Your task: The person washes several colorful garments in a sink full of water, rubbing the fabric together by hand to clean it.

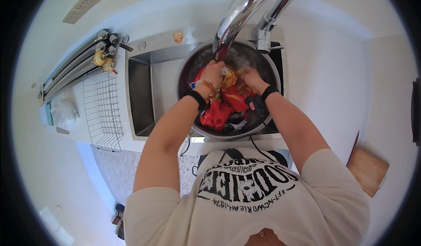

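A large round metal basin [185,69] sits in the sink, with bunched red, yellow and white fabric [215,114] in it. A dark-and-white piece of cloth [237,121] lies at the near side of the pile. My left hand [213,74], with bead bracelets at its wrist, grips the fabric just below the faucet spout [227,35]. Slightly blurred, my right hand [253,78] holds a yellowish part of the fabric toward the basin's right. Its fingertips are partly hidden. Bubbly water [241,56] shows along the far inside of the basin.
The faucet handle [275,47] rises behind the basin. Left lies another part of the metal sink [139,94], then a wire rack [103,114]. Several metal-lidded containers or tubes [98,45] line the wall. A wooden board [368,170] is at right.
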`<action>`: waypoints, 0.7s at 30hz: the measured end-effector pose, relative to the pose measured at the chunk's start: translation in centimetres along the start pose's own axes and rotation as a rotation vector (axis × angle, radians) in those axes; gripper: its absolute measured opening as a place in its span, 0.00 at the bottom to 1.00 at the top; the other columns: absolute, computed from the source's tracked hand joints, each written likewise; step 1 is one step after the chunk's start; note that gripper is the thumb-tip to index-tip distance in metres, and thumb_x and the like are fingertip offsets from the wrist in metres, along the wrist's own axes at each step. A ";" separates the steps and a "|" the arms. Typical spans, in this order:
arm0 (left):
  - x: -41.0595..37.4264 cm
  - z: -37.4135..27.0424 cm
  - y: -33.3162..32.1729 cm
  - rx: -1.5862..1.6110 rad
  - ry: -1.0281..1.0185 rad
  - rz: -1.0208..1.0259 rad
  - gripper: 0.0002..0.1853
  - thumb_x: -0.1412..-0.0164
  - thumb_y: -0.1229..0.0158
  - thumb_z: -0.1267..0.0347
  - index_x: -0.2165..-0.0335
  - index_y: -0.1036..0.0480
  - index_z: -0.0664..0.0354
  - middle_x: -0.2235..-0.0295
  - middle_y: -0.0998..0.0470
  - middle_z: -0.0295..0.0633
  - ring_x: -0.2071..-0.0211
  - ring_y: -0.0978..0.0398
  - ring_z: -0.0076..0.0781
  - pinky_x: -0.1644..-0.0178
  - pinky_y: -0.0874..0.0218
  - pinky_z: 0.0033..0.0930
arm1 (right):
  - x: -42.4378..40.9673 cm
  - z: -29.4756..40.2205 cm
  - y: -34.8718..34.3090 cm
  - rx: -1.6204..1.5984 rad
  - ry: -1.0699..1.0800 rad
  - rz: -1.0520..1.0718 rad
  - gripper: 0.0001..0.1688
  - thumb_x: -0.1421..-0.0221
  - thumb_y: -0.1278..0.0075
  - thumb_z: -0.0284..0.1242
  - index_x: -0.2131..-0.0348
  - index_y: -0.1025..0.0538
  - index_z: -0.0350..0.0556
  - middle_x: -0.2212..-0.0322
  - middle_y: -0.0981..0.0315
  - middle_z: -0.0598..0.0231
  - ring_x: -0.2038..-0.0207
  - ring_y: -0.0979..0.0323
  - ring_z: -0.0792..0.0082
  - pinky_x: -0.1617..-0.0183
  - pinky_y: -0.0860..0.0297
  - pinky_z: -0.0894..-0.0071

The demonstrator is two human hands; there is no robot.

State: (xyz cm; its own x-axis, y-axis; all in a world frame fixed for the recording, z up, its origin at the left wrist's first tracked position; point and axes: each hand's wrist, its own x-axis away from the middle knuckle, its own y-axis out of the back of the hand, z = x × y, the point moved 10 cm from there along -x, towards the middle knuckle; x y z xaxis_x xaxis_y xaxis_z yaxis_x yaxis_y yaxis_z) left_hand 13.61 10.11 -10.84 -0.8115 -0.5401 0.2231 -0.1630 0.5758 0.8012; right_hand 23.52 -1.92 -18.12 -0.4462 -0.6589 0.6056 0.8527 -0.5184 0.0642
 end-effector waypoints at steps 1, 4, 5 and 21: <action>0.6 -1.2 1.2 0.052 -0.027 -0.030 0.22 0.61 0.43 0.77 0.61 0.29 0.56 0.63 0.30 0.50 0.58 0.32 0.51 0.51 0.40 0.40 | 0.5 1.1 0.4 -0.024 0.056 0.020 0.17 0.56 0.56 0.18 0.62 0.27 0.37 0.68 0.26 0.57 0.66 0.28 0.66 0.62 0.32 0.69; 4.2 -5.8 5.3 0.174 -0.174 -0.005 0.34 0.65 0.38 0.74 0.53 0.35 0.54 0.57 0.33 0.50 0.51 0.38 0.51 0.46 0.45 0.40 | 3.7 5.9 1.1 -0.085 0.223 0.074 0.14 0.57 0.57 0.16 0.66 0.26 0.40 0.73 0.27 0.63 0.69 0.29 0.73 0.67 0.33 0.74; 5.4 -6.8 6.3 0.210 -0.230 0.021 0.39 0.65 0.36 0.73 0.49 0.38 0.54 0.55 0.35 0.50 0.48 0.40 0.52 0.44 0.48 0.40 | 5.5 7.4 0.7 0.038 0.238 0.076 0.15 0.57 0.58 0.16 0.66 0.26 0.41 0.74 0.27 0.62 0.70 0.30 0.72 0.67 0.33 0.73; 14.2 -2.5 -5.2 -0.581 -0.041 0.553 0.57 0.65 0.33 0.50 0.39 0.58 0.34 0.37 0.80 0.40 0.45 0.46 0.67 0.51 0.44 0.66 | 14.4 2.8 -2.9 1.354 0.255 0.153 0.58 0.68 0.36 0.46 0.40 0.50 0.79 0.38 0.69 0.55 0.40 0.65 0.33 0.49 0.47 0.26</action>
State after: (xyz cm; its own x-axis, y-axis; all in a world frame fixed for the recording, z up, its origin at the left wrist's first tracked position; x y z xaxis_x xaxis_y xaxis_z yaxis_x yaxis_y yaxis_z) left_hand 4.37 -2.08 -10.44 -0.7109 -0.2407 0.6608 0.5779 0.3357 0.7439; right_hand 15.38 -8.30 -7.35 -0.2373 -0.8169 0.5256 0.4281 0.3978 0.8115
